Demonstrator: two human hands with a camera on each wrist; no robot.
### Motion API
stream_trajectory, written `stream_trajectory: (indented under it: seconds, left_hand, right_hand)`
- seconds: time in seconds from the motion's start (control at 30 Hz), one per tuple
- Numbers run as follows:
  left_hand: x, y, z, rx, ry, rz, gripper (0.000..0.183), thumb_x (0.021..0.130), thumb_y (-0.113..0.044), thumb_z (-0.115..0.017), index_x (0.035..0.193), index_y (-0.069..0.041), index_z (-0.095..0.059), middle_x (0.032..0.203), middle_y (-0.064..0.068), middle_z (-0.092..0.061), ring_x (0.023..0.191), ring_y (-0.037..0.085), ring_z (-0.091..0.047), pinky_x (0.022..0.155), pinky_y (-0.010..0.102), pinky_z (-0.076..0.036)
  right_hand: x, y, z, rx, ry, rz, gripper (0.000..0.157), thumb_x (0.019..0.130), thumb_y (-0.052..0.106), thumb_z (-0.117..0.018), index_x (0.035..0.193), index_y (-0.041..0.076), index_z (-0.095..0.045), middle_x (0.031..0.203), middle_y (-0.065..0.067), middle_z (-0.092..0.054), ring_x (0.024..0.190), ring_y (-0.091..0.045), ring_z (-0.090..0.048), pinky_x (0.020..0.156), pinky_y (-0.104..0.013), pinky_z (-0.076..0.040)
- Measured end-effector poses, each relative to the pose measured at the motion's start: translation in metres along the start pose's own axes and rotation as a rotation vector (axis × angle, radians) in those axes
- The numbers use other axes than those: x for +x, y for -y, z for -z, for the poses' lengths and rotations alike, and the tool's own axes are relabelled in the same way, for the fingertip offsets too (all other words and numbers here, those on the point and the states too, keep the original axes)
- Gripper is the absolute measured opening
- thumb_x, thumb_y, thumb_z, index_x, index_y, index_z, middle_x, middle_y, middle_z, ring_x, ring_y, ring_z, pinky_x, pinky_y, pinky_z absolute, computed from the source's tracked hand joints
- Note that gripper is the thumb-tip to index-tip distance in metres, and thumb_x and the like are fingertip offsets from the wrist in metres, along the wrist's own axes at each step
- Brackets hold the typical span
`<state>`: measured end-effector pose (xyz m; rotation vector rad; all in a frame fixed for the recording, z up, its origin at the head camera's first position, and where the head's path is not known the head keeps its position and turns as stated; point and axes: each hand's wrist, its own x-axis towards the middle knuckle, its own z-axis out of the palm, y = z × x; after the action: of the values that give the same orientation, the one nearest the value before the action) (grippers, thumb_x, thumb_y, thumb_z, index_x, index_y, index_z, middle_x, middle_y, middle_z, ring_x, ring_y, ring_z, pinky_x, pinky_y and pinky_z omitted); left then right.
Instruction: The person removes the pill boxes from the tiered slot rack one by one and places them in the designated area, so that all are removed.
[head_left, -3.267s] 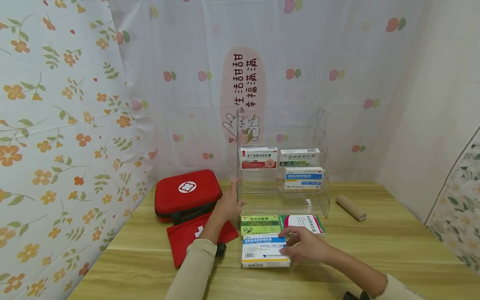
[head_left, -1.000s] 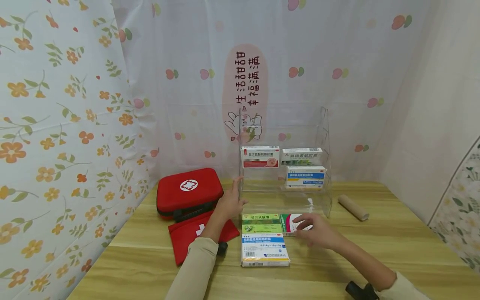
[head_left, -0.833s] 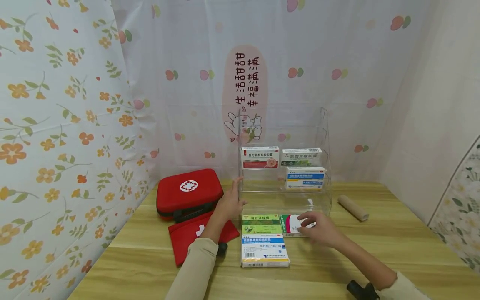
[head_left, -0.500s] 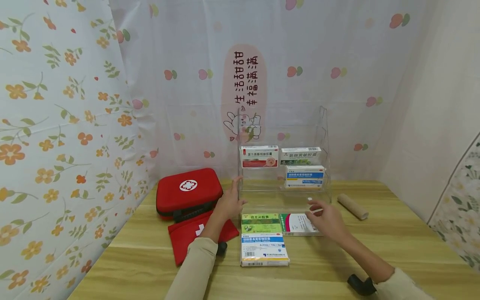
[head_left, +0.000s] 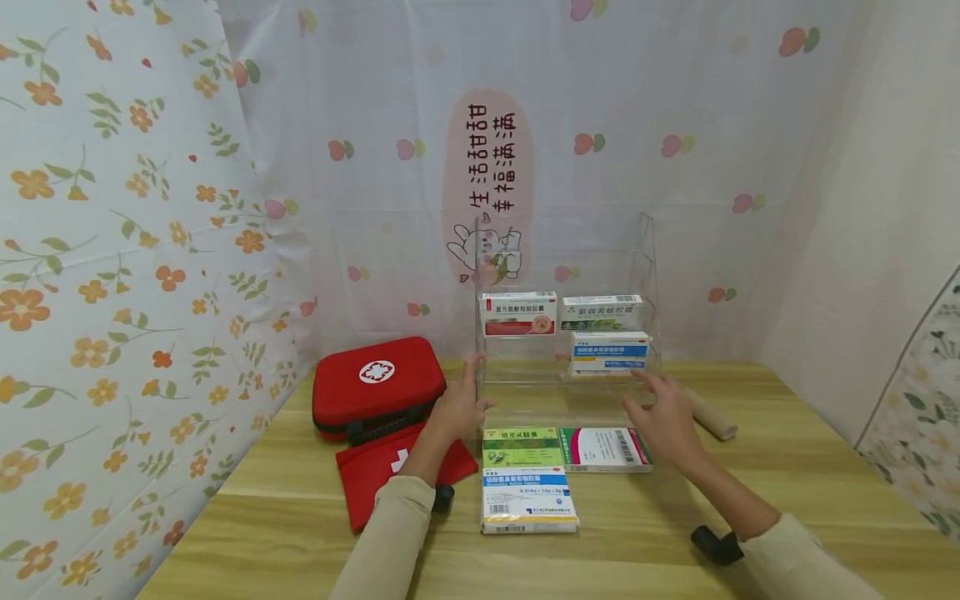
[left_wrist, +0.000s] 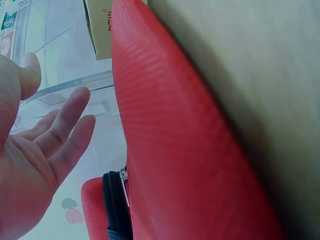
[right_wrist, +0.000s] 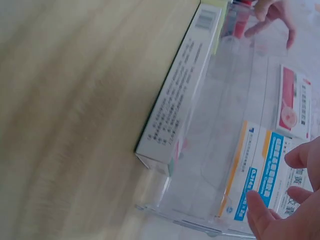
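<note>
A clear acrylic display rack (head_left: 525, 400) stands on the table. My left hand (head_left: 453, 410) is at its left side panel, fingers extended; whether they touch it I cannot tell. On the rack's upper occupied tier sit a red-and-white medicine box (head_left: 519, 315) and a green-and-white one (head_left: 602, 314). Below, at the right, is a blue-and-white medicine box (head_left: 610, 354). My right hand (head_left: 666, 417) is just under that box, holding nothing, its fingers (right_wrist: 259, 212) spread loosely. In front of the rack lie a green box (head_left: 522, 447), a white-and-magenta box (head_left: 606, 450) and another blue-and-white box (head_left: 528, 502).
A red first-aid case (head_left: 378, 387) stands left of the rack, with a flat red pouch (head_left: 375, 479) in front of it. A cardboard tube (head_left: 711, 415) lies right of the rack, partly behind my right hand. Patterned curtains surround the wooden table (head_left: 300, 533).
My right hand left the blue-and-white box on the table, passed over the white-and-magenta box, then rose toward the rack's right side. My left hand stayed at the rack.
</note>
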<state>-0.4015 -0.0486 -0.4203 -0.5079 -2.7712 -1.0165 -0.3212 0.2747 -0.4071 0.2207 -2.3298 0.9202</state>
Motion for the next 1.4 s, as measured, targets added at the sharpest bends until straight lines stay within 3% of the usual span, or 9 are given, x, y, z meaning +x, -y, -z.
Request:
stream_trajectory:
  seconds: [0.1, 0.23, 0.37, 0.7, 1.0, 1.4]
  left_hand:
    - [0.001, 0.001, 0.0, 0.001, 0.006, -0.001, 0.088, 0.09, -0.018, -0.074, 0.151, -0.033, -0.012, 0.072, 0.01, -0.051, 0.049, 0.021, -0.051, 0.046, 0.032, -0.045]
    - [0.001, 0.001, 0.001, 0.002, 0.009, -0.01, 0.088, 0.09, -0.018, -0.074, 0.152, -0.031, -0.012, 0.072, 0.01, -0.051, 0.05, 0.021, -0.052, 0.046, 0.032, -0.045]
    - [0.001, 0.002, 0.002, 0.006, 0.006, -0.02, 0.088, 0.09, -0.017, -0.073, 0.152, -0.03, -0.012, 0.073, 0.01, -0.051, 0.051, 0.021, -0.053, 0.047, 0.032, -0.045]
    - [0.001, 0.004, 0.002, 0.022, -0.009, -0.04, 0.088, 0.09, -0.019, -0.074, 0.151, -0.03, -0.012, 0.073, 0.009, -0.05, 0.051, 0.02, -0.05, 0.048, 0.032, -0.044]
    - [0.0, 0.003, 0.0, 0.012, -0.003, -0.031, 0.088, 0.09, -0.019, -0.074, 0.151, -0.031, -0.012, 0.075, 0.009, -0.051, 0.053, 0.02, -0.052, 0.048, 0.032, -0.045]
    - [0.002, 0.004, 0.0, 0.012, -0.004, -0.033, 0.088, 0.09, -0.018, -0.074, 0.151, -0.031, -0.012, 0.075, 0.009, -0.051, 0.052, 0.02, -0.051, 0.047, 0.032, -0.045]
  right_hand:
    - [0.007, -0.001, -0.002, -0.008, -0.028, 0.036, 0.042, 0.09, 0.009, -0.068, 0.128, -0.007, -0.059, 0.124, -0.032, -0.051, 0.088, -0.041, -0.063, 0.072, -0.052, -0.054]
    - [0.017, -0.001, -0.004, -0.03, -0.055, 0.079, 0.04, 0.088, 0.006, -0.069, 0.124, -0.008, -0.061, 0.13, -0.032, -0.048, 0.102, -0.045, -0.054, 0.078, -0.057, -0.048]
    - [0.025, -0.001, -0.005, -0.055, -0.057, 0.066, 0.038, 0.087, 0.006, -0.07, 0.121, -0.009, -0.062, 0.133, -0.033, -0.046, 0.116, -0.05, -0.048, 0.086, -0.062, -0.045]
    - [0.046, 0.002, -0.005, -0.104, -0.038, 0.067, 0.036, 0.087, 0.008, -0.071, 0.119, -0.006, -0.064, 0.144, -0.035, -0.039, 0.13, -0.056, -0.037, 0.099, -0.069, -0.034]
    - [0.058, -0.002, -0.006, -0.157, -0.023, 0.042, 0.035, 0.086, 0.009, -0.07, 0.116, -0.007, -0.065, 0.145, -0.039, -0.035, 0.131, -0.06, -0.033, 0.101, -0.071, -0.031]
    - [0.064, -0.001, -0.004, -0.216, 0.1, -0.021, 0.041, 0.088, 0.015, -0.068, 0.125, -0.001, -0.063, 0.149, -0.036, -0.028, 0.129, -0.059, -0.027, 0.092, -0.071, -0.037]
